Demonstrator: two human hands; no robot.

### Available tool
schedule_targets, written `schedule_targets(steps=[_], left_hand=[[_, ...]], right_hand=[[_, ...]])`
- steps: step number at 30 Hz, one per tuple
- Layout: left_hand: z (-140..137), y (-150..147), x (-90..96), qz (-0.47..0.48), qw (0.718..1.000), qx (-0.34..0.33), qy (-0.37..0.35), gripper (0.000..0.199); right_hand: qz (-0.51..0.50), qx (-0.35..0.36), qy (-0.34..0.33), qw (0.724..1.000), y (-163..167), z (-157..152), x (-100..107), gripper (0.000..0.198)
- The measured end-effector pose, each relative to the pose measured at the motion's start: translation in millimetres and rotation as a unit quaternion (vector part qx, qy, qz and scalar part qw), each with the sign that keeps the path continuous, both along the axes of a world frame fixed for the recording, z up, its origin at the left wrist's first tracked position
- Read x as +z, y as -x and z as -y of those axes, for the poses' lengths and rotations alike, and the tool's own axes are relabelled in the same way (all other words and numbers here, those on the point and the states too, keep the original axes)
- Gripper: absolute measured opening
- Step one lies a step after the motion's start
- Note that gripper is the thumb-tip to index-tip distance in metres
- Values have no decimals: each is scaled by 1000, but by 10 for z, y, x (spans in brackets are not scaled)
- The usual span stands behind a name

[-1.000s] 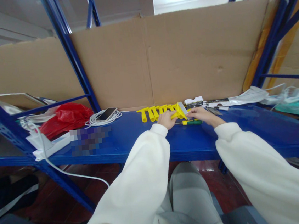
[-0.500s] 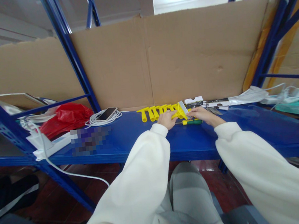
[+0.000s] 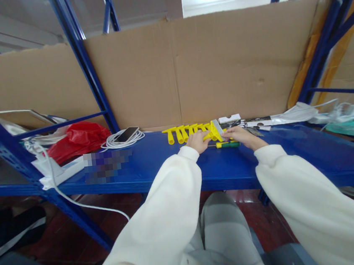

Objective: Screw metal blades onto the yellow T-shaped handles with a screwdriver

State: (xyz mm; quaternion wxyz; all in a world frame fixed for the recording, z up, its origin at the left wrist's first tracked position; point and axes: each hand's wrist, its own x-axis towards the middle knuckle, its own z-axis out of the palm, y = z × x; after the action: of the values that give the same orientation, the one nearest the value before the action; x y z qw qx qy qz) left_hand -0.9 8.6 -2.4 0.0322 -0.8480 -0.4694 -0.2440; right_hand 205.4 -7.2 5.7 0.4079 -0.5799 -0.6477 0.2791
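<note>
My left hand [image 3: 198, 141] is closed around the handle of a yellow scraper [image 3: 214, 133], tilted just above the blue shelf. A grey-white blade [image 3: 217, 126] sits across its wide end. The fingers of my right hand [image 3: 240, 136] are pinched at the blade's near right corner; what lies between the fingertips is too small to make out. Below the scraper, a screwdriver with a yellow and green handle [image 3: 228, 144] lies on the shelf, its shaft partly hidden. Behind my left hand stands a row of several yellow scraper handles [image 3: 179, 134].
A small black and white box [image 3: 230, 121] and flat packets [image 3: 258, 122] lie at the back right. Leftward are a phone [image 3: 128, 134] on a coiled white cable [image 3: 115, 145], a red plastic bag [image 3: 79, 138] and a white power strip [image 3: 68, 170]. Cardboard [image 3: 226, 64] walls the back.
Hardly anything differs. The scraper and my right hand have shifted very slightly, while my left hand keeps its hold.
</note>
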Motion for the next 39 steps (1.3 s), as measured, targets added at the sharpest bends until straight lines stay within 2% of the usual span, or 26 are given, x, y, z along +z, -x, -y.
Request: schedule_targets(steps=[6,11,18,39], left_hand=[[12,-16,-13,-20,1000,-13,-2,50],[74,-51,-12,-69,997,-30,-12,61],[91,-76,-10,-129,989,-57,-45,55],[138,-73,17,-150,984,-69,-69,48]], right_hand=[[-3,-2,1,1000,7,-40,-31,15],[11,4,-8,1000,-9,-69,-54,22],[22,30,-19,999,-39,-89,-72,32],[27,83,-9,996,-86,-137,-98,41]])
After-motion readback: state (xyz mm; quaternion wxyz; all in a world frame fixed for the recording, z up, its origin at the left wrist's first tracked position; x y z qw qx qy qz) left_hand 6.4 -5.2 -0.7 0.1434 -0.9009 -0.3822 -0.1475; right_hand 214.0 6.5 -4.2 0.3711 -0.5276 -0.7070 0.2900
